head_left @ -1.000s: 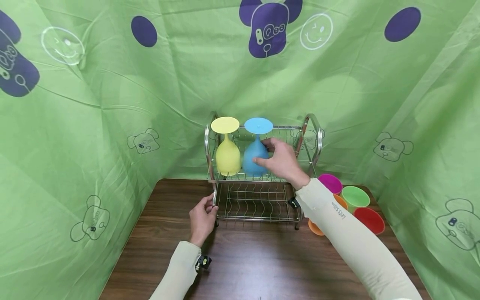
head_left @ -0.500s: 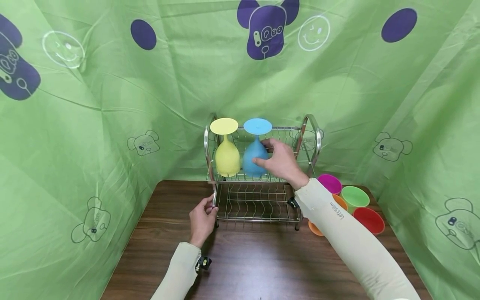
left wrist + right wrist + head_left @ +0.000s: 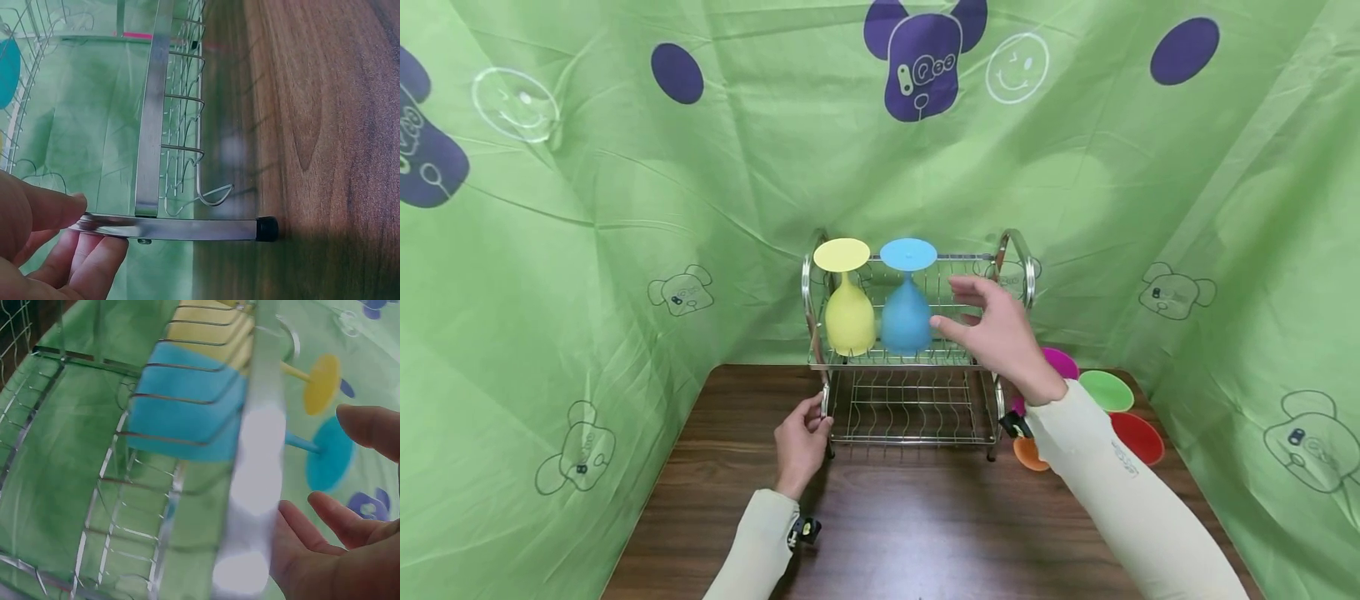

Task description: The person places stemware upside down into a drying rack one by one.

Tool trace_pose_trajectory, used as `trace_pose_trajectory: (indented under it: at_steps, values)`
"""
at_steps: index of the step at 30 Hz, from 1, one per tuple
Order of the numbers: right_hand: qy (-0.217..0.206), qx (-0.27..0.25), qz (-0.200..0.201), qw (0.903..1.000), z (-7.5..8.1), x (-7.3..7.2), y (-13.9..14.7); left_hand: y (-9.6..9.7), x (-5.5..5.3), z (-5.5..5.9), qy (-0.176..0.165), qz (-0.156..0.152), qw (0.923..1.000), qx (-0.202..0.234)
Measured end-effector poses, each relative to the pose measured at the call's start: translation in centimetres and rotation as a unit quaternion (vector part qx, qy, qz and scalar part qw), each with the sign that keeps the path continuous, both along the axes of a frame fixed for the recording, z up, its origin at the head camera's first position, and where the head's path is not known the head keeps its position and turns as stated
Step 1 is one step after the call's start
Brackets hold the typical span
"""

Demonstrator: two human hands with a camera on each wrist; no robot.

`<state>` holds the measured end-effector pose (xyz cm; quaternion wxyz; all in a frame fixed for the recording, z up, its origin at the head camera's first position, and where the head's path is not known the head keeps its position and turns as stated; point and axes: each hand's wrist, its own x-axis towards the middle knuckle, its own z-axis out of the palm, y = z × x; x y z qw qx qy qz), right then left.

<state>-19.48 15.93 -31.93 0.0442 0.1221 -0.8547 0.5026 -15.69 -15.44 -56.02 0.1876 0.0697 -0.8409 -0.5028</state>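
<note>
Upside down on the upper tier of a metal dish rack (image 3: pixel 917 439) stand a yellow goblet (image 3: pixel 850 321) and, to its right, a blue goblet (image 3: pixel 907 321). My left hand (image 3: pixel 801 442) pinches the rack's left front leg between thumb and fingers; the left wrist view shows the thumb and fingertips on the metal strip (image 3: pixel 187 229). Just right of the blue goblet, my right hand (image 3: pixel 1003 333) holds nothing, its thumb and fingers spread apart. In the right wrist view the blue goblet's foot (image 3: pixel 330 454) lies beyond the right hand (image 3: pixel 344 550), with a gap between them.
On the wooden table (image 3: pixel 880 525), right of the rack, stand several cups: a green cup (image 3: pixel 1105 390), a red cup (image 3: pixel 1138 437), an orange cup (image 3: pixel 1030 453) and a magenta cup (image 3: pixel 1062 363), partly behind my right arm. Green printed cloth (image 3: pixel 760 167) surrounds the table.
My right hand has let go of the blue goblet and moved to the right, away from it. The goblet stays upside down on the rack. My left hand keeps its grip on the leg.
</note>
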Motion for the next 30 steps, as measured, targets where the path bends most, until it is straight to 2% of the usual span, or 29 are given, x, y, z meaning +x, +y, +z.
trace_pose_trajectory:
  at_steps: [8,14,17,21,25,30]
  values:
    - [0.029,-0.016,-0.047,0.9983,0.6,4.3,3.6,0.1,0.0,0.0,-0.012,0.004,0.9999,0.005]
    - [0.072,0.007,-0.101,0.9922,-0.7,7.2,6.6,0.0,-0.1,0.0,-0.013,0.006,0.9999,0.006]
    - [0.088,0.013,-0.131,0.9874,-1.9,8.4,8.1,-0.2,-0.2,0.1,-0.012,0.005,0.9999,0.011]
    - [0.094,-0.008,-0.165,0.9818,-3.8,9.7,9.8,-0.4,-0.2,0.2,-0.019,0.007,0.9996,0.020]
    - [0.074,-0.020,-0.208,0.9751,-6.3,10.6,11.3,-0.4,-0.1,0.4,-0.031,0.017,0.9990,0.028]
    - [0.032,-0.045,-0.271,0.9610,-10.6,11.3,13.0,-0.3,-0.1,0.4,-0.036,0.019,0.9983,0.041]
